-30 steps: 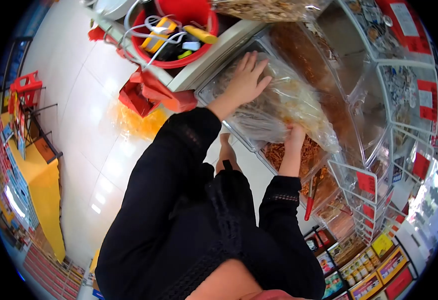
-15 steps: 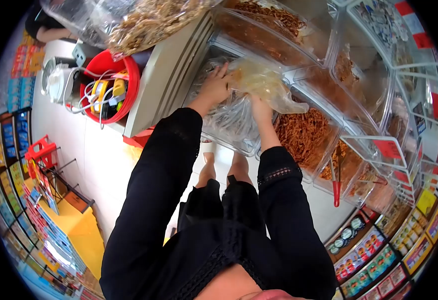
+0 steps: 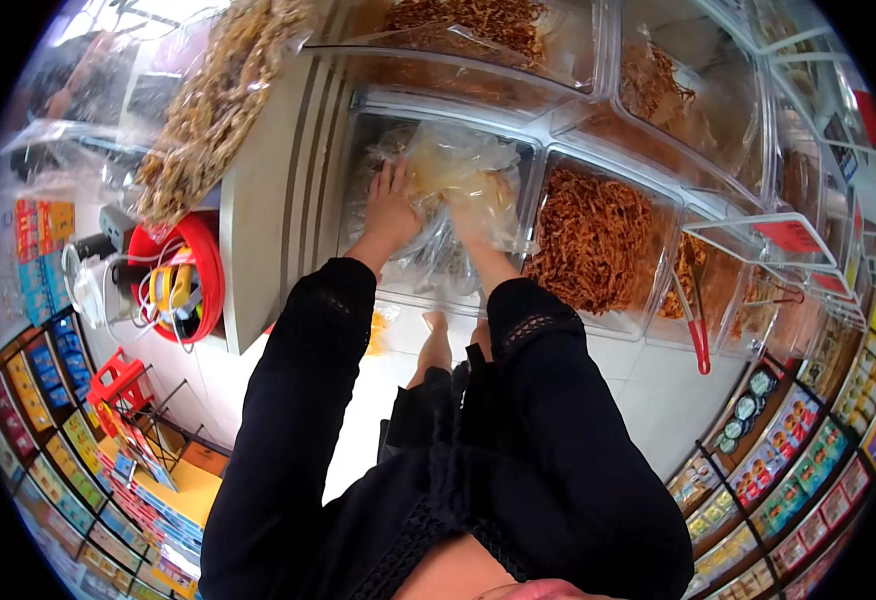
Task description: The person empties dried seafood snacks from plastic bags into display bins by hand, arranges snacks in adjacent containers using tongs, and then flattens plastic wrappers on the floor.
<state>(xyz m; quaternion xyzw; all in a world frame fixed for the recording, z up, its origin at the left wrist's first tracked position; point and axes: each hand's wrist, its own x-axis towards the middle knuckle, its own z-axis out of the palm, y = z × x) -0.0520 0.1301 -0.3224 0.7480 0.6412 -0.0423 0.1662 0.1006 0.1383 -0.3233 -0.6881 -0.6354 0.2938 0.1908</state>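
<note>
My left hand [image 3: 392,215] lies with its fingers stretched out on clear crumpled plastic bags inside a transparent bin [image 3: 358,150]. Beside it a yellowish translucent plastic bag [image 3: 458,160] spreads over the top of the pile. My right hand [image 3: 472,228] reaches into the same bin, at the lower right part of the yellowish bag. Plastic covers its fingers, so their grip is hidden. Directly right of this bin stands another one with dark reddish-brown dried strips [image 3: 593,235].
Red-handled tongs [image 3: 698,335] rest in a bin at the right. A grey striped panel [image 3: 268,200] borders the left side. Beyond it are a red bucket [image 3: 213,265] with cables and a bag of dried food [image 3: 213,120]. Stocked shelves [image 3: 758,480] stand lower right.
The view has shifted and turned, so the bins sit more squarely ahead. Both hands stay in the same bin, and the yellowish bag lies more bunched around my right hand.
</note>
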